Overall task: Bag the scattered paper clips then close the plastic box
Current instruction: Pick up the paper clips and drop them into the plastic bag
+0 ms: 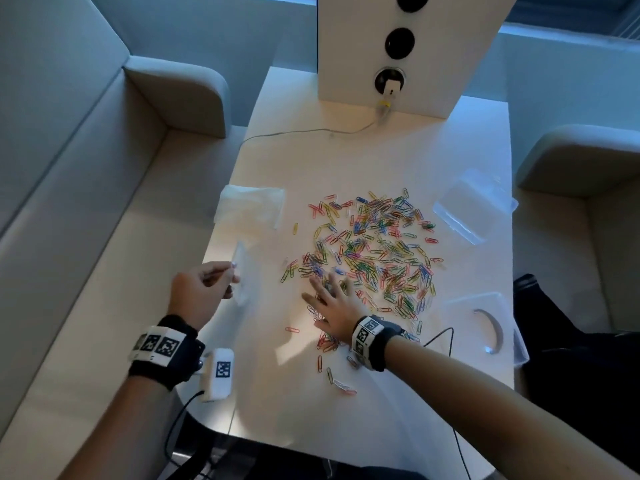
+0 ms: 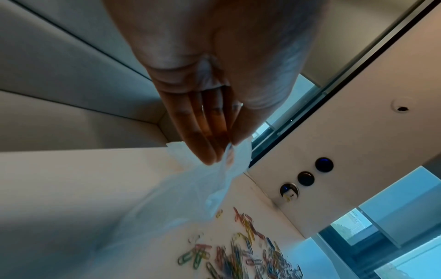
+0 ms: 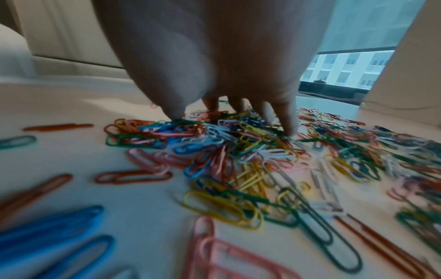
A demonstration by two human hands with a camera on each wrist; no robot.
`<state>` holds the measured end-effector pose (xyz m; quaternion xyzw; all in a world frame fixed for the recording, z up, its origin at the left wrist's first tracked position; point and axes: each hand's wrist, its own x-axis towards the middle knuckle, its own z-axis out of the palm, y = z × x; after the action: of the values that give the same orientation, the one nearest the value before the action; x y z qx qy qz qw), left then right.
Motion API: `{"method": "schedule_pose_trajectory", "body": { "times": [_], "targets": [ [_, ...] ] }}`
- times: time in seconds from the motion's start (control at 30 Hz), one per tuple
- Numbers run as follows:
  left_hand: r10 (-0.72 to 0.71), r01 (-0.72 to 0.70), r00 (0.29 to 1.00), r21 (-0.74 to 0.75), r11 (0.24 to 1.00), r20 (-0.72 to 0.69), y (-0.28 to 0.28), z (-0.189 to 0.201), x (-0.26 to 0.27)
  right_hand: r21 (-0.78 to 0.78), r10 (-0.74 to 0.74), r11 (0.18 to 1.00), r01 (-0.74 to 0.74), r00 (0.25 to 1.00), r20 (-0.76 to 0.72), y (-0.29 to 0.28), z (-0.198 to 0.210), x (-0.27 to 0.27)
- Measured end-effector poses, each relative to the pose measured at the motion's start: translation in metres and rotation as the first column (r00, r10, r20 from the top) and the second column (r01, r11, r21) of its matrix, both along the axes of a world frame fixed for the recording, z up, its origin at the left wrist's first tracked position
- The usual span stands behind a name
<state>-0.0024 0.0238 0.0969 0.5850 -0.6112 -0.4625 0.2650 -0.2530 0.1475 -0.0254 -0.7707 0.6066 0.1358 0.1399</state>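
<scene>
The paper clips point(image 1: 370, 251) were spread in a loose, many-coloured heap across the middle of the white desk point(image 1: 346, 157), with a few strays lying apart toward the near edge. They were thin bent wire with a smooth coloured coating, overlapped and tangled in places. The right hand point(image 1: 337, 306) was laid on the near-left part of the heap, its grip released: the fingers point(image 3: 290, 122) were spread and nearly straight, their tips set down among the clips, and nothing was seen to be enclosed. A small clear plastic bag point(image 1: 242, 271) was pinched at its top edge by the left hand point(image 1: 201, 285), just left of the heap; the film was thin, crinkled and limp, and whether its mouth was open could not be told. A further pile of clear bags point(image 1: 249, 209) lay beyond it. The clear plastic box point(image 1: 485, 327) sat at the near-right edge of the desk, and a clear hinged piece, judged to be its lid point(image 1: 474, 206), lay well apart at the far right. Clips could be pushed off the near edge if they were raked too fast over the smooth surface, and interlocked clips could be dragged along and dropped. A limp bag held by one edge could collapse shut, so that clips would be spilled beside it.
</scene>
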Motion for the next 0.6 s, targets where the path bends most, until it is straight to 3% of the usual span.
{"method": "schedule_pose_trajectory", "body": {
  "times": [0.2, 0.37, 0.43, 0.5, 0.57, 0.6],
  "targets": [
    [-0.106, 0.106, 0.994, 0.008, 0.994, 0.031, 0.009, -0.012, -0.027, -0.063, -0.033, 0.997, 0.04, 0.994, 0.105, 0.005, 0.017, 0.001],
    [-0.161, 0.159, 0.986, 0.06, 0.985, 0.037, 0.011, -0.017, -0.046, 0.038, -0.118, 0.993, 0.113, 0.979, 0.166, -0.009, 0.006, -0.007],
    [-0.178, 0.175, 0.983, 0.078, 0.981, 0.036, 0.012, -0.018, -0.051, 0.029, -0.22, 0.975, 0.22, 0.946, 0.239, -0.012, 0.01, -0.015],
    [-0.199, 0.195, 0.98, 0.09, 0.977, 0.031, 0.015, -0.019, -0.057, 0.067, -0.424, 0.895, 0.441, 0.794, 0.436, -0.011, 0.022, -0.023],
    [-0.221, 0.217, 0.975, 0.099, 0.971, 0.032, 0.017, -0.019, -0.064, 0.16, -0.618, 0.721, 0.674, 0.521, 0.589, -0.005, 0.032, -0.031],
    [-0.227, 0.223, 0.973, 0.106, 0.969, 0.031, 0.019, -0.02, -0.067, 0.259, -0.7, 0.59, 0.765, 0.325, 0.636, -0.001, 0.034, -0.034]
  ]
}}
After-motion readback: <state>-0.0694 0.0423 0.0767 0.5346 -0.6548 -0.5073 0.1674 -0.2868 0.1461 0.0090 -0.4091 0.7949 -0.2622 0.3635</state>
